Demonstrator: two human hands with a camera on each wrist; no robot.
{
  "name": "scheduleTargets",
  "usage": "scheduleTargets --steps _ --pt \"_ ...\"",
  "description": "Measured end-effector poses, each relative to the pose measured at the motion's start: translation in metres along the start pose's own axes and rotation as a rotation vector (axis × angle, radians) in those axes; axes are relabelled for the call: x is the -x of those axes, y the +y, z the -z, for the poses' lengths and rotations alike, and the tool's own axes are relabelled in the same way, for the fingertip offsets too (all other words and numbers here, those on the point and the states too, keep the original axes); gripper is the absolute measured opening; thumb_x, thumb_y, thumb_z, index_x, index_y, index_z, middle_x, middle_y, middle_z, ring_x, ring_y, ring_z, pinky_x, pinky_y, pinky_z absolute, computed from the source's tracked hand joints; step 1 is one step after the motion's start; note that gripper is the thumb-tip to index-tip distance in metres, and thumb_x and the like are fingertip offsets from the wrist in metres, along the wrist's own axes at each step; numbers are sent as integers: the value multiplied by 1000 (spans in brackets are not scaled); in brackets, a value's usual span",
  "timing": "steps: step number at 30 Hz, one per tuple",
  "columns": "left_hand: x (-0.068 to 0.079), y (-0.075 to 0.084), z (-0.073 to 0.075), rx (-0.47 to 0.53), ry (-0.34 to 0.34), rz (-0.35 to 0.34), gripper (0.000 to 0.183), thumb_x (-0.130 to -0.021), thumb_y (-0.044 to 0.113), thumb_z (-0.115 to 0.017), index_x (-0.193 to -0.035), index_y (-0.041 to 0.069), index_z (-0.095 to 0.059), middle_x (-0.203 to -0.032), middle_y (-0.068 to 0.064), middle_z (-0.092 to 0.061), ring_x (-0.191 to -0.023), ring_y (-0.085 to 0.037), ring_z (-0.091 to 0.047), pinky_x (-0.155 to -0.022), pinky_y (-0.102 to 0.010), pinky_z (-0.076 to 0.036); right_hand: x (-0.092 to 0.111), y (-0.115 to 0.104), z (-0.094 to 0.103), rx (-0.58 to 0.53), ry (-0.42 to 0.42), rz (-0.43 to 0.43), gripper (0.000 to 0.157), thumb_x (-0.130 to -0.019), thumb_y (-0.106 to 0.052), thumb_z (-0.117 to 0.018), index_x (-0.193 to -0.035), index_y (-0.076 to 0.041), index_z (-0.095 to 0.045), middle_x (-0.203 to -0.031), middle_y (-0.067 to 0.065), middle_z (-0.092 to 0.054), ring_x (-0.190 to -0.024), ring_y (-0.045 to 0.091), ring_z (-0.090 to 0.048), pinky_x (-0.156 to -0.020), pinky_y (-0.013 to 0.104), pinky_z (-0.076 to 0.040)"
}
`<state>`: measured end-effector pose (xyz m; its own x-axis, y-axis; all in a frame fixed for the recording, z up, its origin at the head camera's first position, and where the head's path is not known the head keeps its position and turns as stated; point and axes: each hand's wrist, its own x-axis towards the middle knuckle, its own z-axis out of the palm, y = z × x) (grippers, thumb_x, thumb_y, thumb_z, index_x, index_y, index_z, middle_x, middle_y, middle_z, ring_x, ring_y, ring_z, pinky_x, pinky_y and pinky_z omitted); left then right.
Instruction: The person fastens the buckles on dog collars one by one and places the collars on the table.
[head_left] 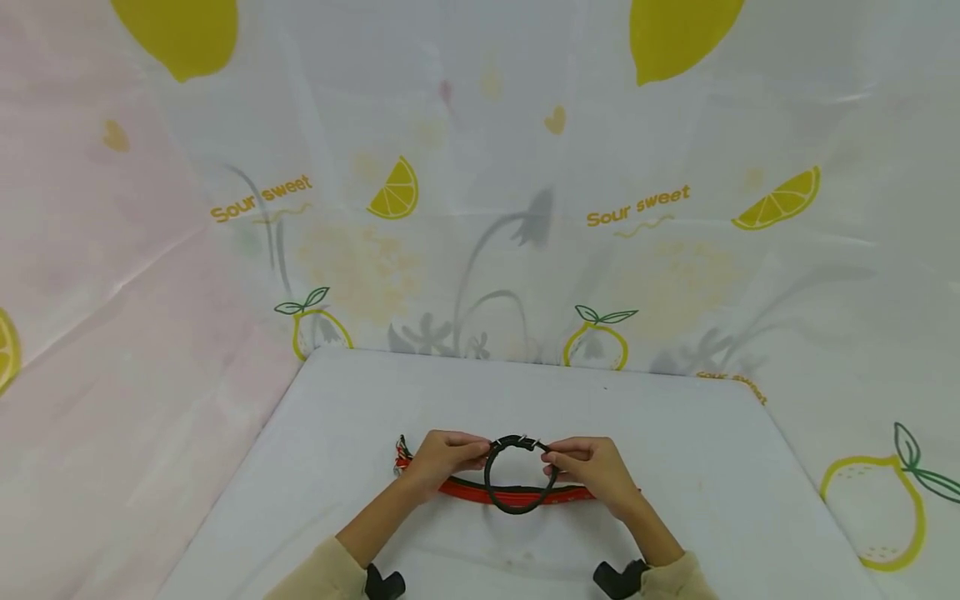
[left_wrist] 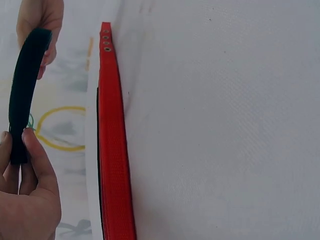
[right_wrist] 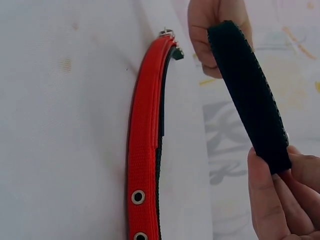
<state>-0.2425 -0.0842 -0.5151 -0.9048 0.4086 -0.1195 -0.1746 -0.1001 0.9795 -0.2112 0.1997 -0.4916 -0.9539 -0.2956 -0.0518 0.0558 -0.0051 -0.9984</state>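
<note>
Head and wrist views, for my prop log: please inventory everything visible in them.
Lemon-print backdrop: 1, pale with yellow, filling the background.
Table: 1, white, in front of it.
Looped strap: 1, very dark green, held over the table.
Strap bundle: 1, red and dark green, on the table; strap count unclear.
Angled pieces: 2, black, near the head view's bottom edge.
Sleeves: 2, beige, beside those pieces.
Left hand: 1, bare, pinching the looped strap.
Right hand: 1, bare, pinching its other side.

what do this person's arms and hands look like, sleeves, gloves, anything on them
The left sleeve and right sleeve are plain pale beige, ending partway along the forearms. The left hand and right hand are bare, with no gloves. A chunky black piece shows beside the left cuff and another beside the right cuff.
</note>
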Motion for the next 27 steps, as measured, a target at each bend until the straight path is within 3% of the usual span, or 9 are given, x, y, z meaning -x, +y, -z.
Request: scheduleTargets --steps 4,11,17,22,27 --pt "3 3 5 -34 -23 14 27 -89 14 -73 -106 -7 -72 -98 -16 -72 -87 -21 -71 -82 -35 -56 1 -3 0 23 -10 -9 36 -90 -8 -70 -114 17 -61 -105 33 -65 -89 32 -71 -80 44 -56" --pt "7 0 14 -38 -72 53 26 -87 12 -74 -104 -8 -72 -97 -18 -72 -91 -28 -70 -79 -29 -57 3 -2 2 67 -33 -43 32 -90 -11 -71 -111 13 -65 -104 31 -67 -88 31 -71 -80 37 -57" --pt "10 -5 19 -24 -64 66 28 -88 12 -73 -106 -9 -70 -98 -17 -72 -88 -21 -70 -80 -30 -56 3 1 -1 68 -49 -32 32 -90 -11 -70 -110 13 -65 -105 32 -66 -89 30 -71 -80 40 -57" --pt "13 -6 26 -52 -17 58 35 -89 17 -73 -111 -9 -68 -104 -16 -71 -100 -31 -68 -86 -34 -55 -5 -1 3 43 16 -48 31 -90 -10 -70 -110 13 -65 -107 32 -66 -89 30 -71 -80 44 -56" --pt "17 -10 32 -60 7 81 37 -90 21 -72 -111 -9 -67 -106 -17 -70 -105 -34 -66 -86 -34 -55 -23 -4 12 20 124 -62 30 -90 -9 -70 -111 12 -64 -108 29 -67 -90 30 -71 -79 40 -57"
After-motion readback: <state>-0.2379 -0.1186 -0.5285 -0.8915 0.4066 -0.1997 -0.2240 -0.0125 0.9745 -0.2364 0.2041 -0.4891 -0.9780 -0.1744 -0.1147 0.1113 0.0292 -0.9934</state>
